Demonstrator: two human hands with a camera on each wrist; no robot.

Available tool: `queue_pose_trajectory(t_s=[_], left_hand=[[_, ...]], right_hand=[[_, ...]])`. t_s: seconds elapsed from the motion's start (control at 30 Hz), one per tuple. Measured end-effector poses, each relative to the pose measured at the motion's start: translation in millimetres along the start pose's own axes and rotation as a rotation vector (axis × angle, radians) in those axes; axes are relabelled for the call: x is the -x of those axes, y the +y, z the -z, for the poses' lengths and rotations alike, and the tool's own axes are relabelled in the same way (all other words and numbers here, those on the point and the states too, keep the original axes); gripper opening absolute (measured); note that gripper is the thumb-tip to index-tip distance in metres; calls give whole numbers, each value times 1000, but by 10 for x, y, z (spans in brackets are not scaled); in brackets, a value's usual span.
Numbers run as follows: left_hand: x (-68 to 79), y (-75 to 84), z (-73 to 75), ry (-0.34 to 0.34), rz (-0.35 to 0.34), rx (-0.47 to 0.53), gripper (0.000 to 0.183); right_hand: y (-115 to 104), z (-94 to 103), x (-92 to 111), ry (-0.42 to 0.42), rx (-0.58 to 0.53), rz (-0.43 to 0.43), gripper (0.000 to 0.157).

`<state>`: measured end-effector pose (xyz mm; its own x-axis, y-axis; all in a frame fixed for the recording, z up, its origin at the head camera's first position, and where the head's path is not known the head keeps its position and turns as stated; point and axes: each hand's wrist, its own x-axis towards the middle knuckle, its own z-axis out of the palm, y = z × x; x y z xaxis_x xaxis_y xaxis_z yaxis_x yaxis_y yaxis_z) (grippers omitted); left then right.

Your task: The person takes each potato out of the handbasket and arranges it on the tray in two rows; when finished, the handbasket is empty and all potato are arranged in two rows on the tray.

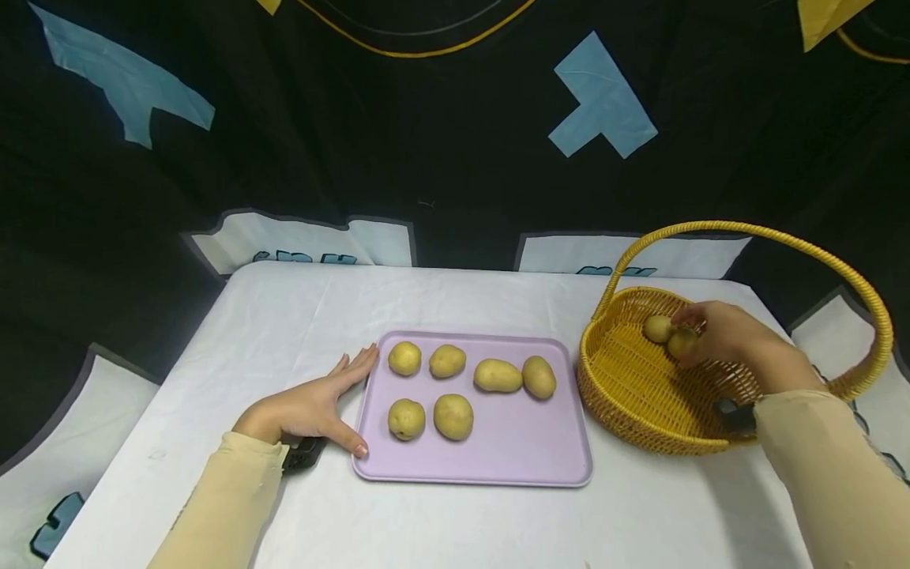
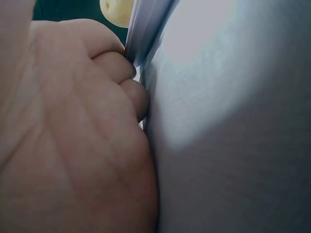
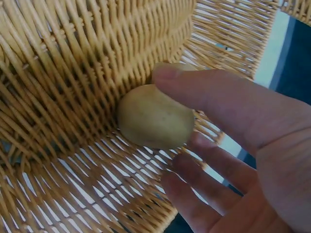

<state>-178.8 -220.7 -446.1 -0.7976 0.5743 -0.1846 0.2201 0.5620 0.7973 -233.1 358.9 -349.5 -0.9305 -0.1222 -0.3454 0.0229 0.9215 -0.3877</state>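
My left hand [image 1: 309,405] lies with spread fingers against the left rim of a lilac tray [image 1: 512,458], thumb near the front corner. In the left wrist view its fingers [image 2: 114,68] touch the tray's edge. Several potatoes [image 1: 453,416] sit on the tray in two loose rows. Inside a yellow wicker basket [image 1: 640,395] at the right, my right hand [image 1: 732,341] holds a potato [image 3: 155,119] between thumb and fingers, low by the woven wall. Another potato [image 1: 657,329] lies just beside it. The fingers' far sides are partly hidden.
The basket's tall arched handle [image 1: 753,227] rises over the right forearm. A white cloth [image 1: 298,332] covers the table, and a black curtain with blue patches [image 1: 604,99] hangs behind. A dark device [image 1: 304,454] sits under the left wrist.
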Motion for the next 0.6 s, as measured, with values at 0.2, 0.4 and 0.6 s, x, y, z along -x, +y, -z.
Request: queue_pose_trajectory(t_s=[0.2, 0.4, 0.6], left_hand=[[8, 4, 2, 0, 4, -2, 141], [7, 5, -1, 4, 4, -7, 141], [5, 9, 0, 9, 3, -10, 141]], right_hand=[[90, -110, -107, 13, -2, 6, 65], [92, -173, -156, 24, 8, -8, 52], [48, -147, -159, 16, 21, -45, 32]])
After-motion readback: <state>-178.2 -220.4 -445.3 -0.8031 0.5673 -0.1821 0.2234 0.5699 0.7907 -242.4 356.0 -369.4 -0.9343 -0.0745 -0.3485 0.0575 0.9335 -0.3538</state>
